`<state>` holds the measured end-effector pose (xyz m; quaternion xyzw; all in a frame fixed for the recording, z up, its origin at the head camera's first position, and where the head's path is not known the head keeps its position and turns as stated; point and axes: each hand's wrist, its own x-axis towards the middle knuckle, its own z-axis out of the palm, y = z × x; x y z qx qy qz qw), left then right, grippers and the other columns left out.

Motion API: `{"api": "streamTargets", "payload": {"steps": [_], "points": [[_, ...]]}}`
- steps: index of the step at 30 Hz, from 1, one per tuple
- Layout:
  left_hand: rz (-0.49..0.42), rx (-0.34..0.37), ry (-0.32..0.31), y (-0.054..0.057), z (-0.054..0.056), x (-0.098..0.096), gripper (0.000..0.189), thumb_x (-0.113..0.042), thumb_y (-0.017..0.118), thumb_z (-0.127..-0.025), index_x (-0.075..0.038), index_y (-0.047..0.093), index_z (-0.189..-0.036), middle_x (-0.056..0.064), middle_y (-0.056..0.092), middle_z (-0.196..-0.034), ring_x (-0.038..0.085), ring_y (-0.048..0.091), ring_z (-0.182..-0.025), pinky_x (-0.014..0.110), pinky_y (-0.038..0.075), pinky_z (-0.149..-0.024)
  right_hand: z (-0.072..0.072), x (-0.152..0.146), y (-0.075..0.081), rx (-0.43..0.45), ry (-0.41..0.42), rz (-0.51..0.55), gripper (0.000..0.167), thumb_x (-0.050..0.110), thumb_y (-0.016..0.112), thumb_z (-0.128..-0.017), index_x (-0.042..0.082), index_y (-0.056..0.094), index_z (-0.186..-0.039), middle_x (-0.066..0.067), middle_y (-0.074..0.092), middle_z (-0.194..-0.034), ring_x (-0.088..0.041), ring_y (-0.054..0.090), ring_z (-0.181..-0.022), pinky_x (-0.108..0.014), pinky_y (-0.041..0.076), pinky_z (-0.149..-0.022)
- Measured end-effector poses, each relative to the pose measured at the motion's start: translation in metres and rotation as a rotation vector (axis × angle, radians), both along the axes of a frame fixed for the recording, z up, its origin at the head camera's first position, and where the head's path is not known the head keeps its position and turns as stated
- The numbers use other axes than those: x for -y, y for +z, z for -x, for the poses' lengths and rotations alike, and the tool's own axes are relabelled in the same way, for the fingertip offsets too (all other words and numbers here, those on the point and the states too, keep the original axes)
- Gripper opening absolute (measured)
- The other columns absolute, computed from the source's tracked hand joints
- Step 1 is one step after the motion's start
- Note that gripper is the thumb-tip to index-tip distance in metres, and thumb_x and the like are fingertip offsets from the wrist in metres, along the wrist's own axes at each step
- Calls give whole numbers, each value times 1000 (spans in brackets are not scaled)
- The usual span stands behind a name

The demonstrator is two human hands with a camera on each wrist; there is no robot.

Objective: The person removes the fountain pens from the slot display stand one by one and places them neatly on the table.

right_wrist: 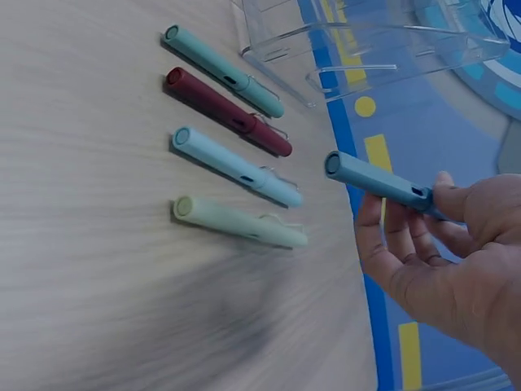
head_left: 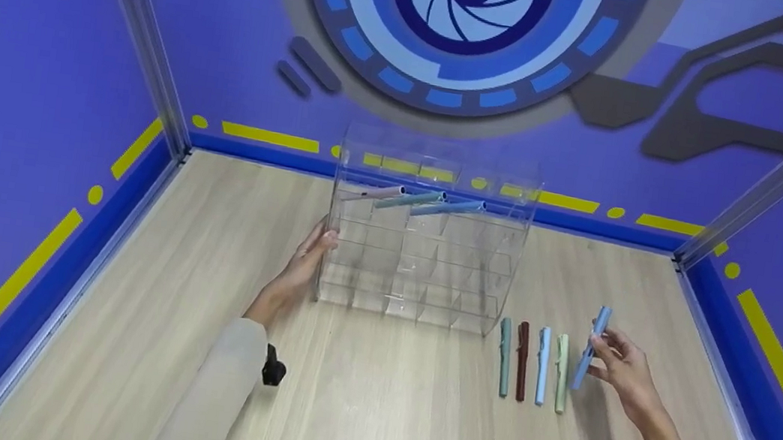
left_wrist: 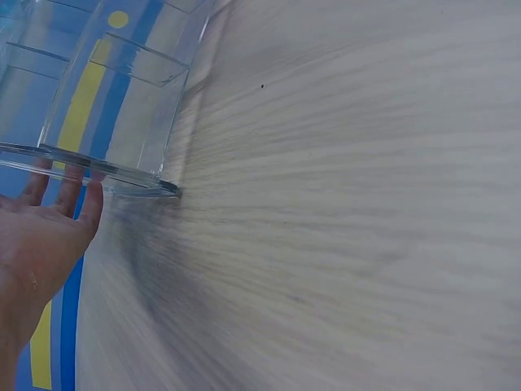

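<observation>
My right hand pinches a blue pen between thumb and fingers, raised above the table and tilted. In the right wrist view the same pen points its round end away from the hand. Beside it lie a teal pen, a dark red pen, a light blue pen and a pale green pen, side by side. My left hand touches the left side of a clear compartment rack, its fingers extended against the side wall.
In an upper row of the rack lie a pink pen, a green pen and a blue pen. Purple-blue panels enclose the wooden table at the back and sides, with metal posts at the corners.
</observation>
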<state>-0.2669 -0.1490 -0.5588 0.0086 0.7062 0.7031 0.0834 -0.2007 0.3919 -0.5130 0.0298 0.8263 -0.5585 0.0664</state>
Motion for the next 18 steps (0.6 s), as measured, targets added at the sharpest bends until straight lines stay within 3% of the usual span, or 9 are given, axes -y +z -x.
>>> {"api": "streamTargets", "payload": {"steps": [7, 10, 18], "points": [[5, -37, -1, -2, 0, 1, 66, -45, 32, -112, -21, 3, -166, 14, 29, -168, 34, 17, -159, 58, -2, -129, -6, -7, -15, 110, 37, -118, 58, 22, 52, -109, -13, 33, -151, -13, 58, -118, 0, 63, -93, -30, 61, -85], [14, -50, -8, -3, 0, 1, 65, -42, 31, -113, -19, 3, -166, 16, 29, -167, 34, 17, -159, 57, -1, -129, -8, -10, -21, 131, 35, -148, 58, 18, 53, -108, -14, 32, -152, -16, 57, -120, -1, 63, -91, -30, 62, -84], [9, -32, 1, -2, -2, 0, 66, -50, 32, -111, -27, 4, -166, 12, 28, -168, 33, 13, -160, 61, -2, -128, -12, -12, -32, 129, -4, -226, 59, 17, 61, -104, -14, 38, -148, -20, 61, -117, -9, 63, -89, -26, 61, -73]]}}
